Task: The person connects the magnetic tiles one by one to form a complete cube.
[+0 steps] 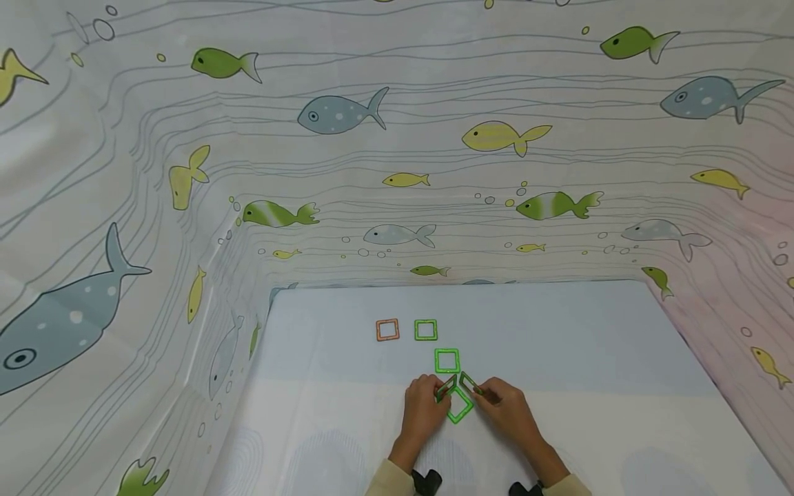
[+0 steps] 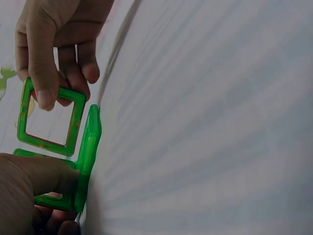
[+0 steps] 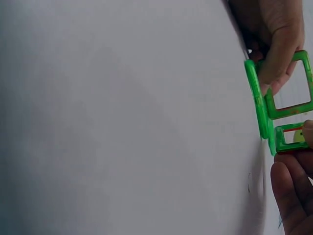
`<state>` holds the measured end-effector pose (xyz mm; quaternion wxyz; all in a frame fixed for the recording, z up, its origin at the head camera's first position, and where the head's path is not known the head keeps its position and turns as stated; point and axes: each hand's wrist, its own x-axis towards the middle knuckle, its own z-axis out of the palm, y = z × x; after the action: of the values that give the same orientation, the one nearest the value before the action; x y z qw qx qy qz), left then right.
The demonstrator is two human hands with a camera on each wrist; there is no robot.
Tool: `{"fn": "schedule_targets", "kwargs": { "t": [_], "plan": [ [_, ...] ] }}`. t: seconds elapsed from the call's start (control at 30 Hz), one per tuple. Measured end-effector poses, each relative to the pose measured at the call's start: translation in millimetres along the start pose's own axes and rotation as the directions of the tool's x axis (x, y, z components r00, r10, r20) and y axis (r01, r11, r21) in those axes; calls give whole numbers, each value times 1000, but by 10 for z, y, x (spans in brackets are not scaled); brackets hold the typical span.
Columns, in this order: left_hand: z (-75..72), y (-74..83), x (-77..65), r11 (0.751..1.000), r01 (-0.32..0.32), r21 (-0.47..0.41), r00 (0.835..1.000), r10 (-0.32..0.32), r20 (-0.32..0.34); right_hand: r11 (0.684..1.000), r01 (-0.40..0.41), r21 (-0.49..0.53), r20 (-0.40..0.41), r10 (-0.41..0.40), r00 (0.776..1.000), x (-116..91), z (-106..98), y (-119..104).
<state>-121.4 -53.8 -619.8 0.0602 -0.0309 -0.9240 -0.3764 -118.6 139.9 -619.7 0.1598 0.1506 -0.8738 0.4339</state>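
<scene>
Plainly, the left hand point(image 1: 424, 411) pinches one green frame point(image 3: 291, 112), the right hand point(image 1: 507, 406) a second green frame point(image 2: 49, 145) — both raised beside a green square point(image 1: 464, 414) flat on the table point(image 1: 558, 331).

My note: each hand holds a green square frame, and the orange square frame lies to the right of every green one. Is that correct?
Not quite: the head view shows the orange square frame lying to the left of every green one. The rest stands: the left hand holds a green square frame, the right hand another.
</scene>
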Motion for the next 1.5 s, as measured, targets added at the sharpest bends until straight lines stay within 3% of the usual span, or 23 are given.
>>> {"fn": "schedule_targets", "kwargs": {
  "t": [1.1,1.5],
  "plan": [
    [2,0,-2,1000,-14,5,1000,14,-13,998,62,21,39,-63,997,17,67,-3],
    [8,25,6,1000,-4,24,1000,5,-21,998,57,-25,97,-54,994,29,90,-25]
  ]
}}
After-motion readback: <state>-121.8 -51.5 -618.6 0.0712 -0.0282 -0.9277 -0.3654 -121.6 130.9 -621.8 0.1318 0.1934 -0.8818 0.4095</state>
